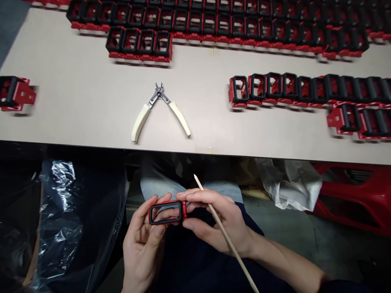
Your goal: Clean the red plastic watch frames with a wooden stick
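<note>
- Red-and-black plastic frame (165,222) sat in both hands at lower middle of the picture, above the person's lap, held flat with its long side running across the view.
- Left hand (143,244) was turned palm up, wrist low near the bottom edge, its fingers curled narrowly around the frame's left end.
- Right hand (216,221) came in from the lower right, forearm (284,260) slanting across the lap, and its fingers (201,199) and thumb pinched the frame's red right end.
- Wooden stick (226,232) was also gripped in the right hand, its pointed tip up near the table edge and its other end reaching the bottom edge.
- Side cutters (159,95) with cream handles lay open on the beige table (201,130), above the hands.
- Rows of matching frames (214,24) stood at the top of the table, with more (305,89) at right and one (15,93) at far left.
- Black plastic sheeting (61,224) hung at lower left; a white bag (288,183) and a red plastic stool (351,195) sat at lower right.
</note>
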`<move>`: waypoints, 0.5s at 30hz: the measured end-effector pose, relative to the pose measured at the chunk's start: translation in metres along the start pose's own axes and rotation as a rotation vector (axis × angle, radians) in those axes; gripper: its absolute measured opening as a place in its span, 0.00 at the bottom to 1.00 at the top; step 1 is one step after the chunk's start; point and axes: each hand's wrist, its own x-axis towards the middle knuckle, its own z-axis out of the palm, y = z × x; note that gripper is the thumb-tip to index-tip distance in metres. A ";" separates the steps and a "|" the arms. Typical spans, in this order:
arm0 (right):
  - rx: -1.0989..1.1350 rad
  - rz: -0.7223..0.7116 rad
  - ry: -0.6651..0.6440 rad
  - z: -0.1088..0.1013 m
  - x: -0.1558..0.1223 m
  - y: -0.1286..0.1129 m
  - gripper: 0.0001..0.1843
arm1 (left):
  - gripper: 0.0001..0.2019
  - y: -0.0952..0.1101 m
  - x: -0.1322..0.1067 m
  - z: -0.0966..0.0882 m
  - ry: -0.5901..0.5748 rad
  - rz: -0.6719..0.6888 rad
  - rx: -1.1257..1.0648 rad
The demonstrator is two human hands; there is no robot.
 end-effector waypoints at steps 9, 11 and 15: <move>-0.181 -0.260 -0.034 -0.003 0.000 -0.010 0.27 | 0.22 -0.005 -0.004 -0.005 -0.004 0.090 0.048; -0.201 -0.254 -0.054 -0.003 0.000 -0.013 0.31 | 0.22 -0.006 -0.004 -0.007 0.004 0.103 0.066; -0.209 -0.243 -0.083 -0.004 -0.003 -0.014 0.42 | 0.22 -0.010 -0.005 -0.012 0.020 0.145 0.095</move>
